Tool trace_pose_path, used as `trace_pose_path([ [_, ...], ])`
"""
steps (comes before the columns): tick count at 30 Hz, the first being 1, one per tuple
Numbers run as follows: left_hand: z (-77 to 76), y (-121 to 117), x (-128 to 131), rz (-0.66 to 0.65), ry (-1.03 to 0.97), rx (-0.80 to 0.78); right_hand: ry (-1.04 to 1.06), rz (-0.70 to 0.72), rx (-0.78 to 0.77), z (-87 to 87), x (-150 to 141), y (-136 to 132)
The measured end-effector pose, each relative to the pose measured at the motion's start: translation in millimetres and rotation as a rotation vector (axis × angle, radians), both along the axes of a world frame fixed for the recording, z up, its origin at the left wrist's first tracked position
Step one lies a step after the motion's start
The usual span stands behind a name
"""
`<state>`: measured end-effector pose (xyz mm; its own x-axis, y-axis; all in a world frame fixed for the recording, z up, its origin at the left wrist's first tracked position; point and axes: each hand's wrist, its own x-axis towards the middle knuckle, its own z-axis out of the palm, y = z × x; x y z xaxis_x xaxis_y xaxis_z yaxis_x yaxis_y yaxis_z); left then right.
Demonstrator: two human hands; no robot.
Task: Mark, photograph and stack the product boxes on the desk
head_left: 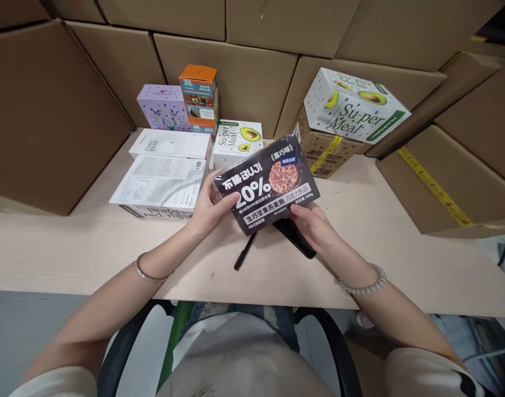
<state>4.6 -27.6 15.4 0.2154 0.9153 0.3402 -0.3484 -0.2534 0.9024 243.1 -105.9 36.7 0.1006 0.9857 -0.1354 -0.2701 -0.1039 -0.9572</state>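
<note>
Both hands hold a black snack box (263, 207) with white print and a picture of a round oat cluster, tilted with its front face toward me. My left hand (214, 204) grips its left edge, thumb on the front. My right hand (312, 223) holds the lower right edge, with the thumb at the front. Under the box, on the table, lie a black pen (245, 252) and a black object (297, 240) whose upper part is hidden, so its kind is unclear.
Left on the table (62, 259) are white boxes (161, 179), a purple box (164, 107) and an orange box (199, 96). A small avocado-print box (238, 138) stands behind. At right, a larger avocado box (355, 107) rests on a brown carton (329, 151). Cardboard cartons (219, 71) wall the back.
</note>
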Motion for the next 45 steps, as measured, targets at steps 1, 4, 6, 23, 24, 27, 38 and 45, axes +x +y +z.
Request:
trace_pose_path([
  [1,-0.6,1.3,-0.1,0.015,0.012,0.064,-0.024,-0.025,0.005,0.6,0.9,0.7],
  [4,-3.1,3.9,0.4,0.019,0.029,0.197,-0.032,-0.084,0.029,3.1,1.5,2.0],
  [6,-4.8,3.8,0.6,0.033,0.062,0.245,0.002,-0.082,0.041,4.7,0.4,1.7],
  [23,-2.2,-9.0,-4.7,0.357,0.478,0.822,0.104,0.059,-0.069,14.1,-6.9,-8.1],
  [24,-1.2,-10.1,-5.1,0.351,0.508,0.852,0.102,0.076,-0.062,13.1,-7.0,-8.5],
  [27,-0.3,-11.6,-6.2,0.317,0.564,0.874,0.07,0.147,-0.029,9.7,-5.6,-8.8],
  [38,-4.7,-11.1,-5.8,0.304,0.757,0.745,-0.461,-0.014,0.153,-10.1,4.1,-8.9],
  [45,-2.4,-13.8,-2.8,0.327,0.774,0.722,-0.573,0.016,0.118,-9.9,-0.4,-13.2],
])
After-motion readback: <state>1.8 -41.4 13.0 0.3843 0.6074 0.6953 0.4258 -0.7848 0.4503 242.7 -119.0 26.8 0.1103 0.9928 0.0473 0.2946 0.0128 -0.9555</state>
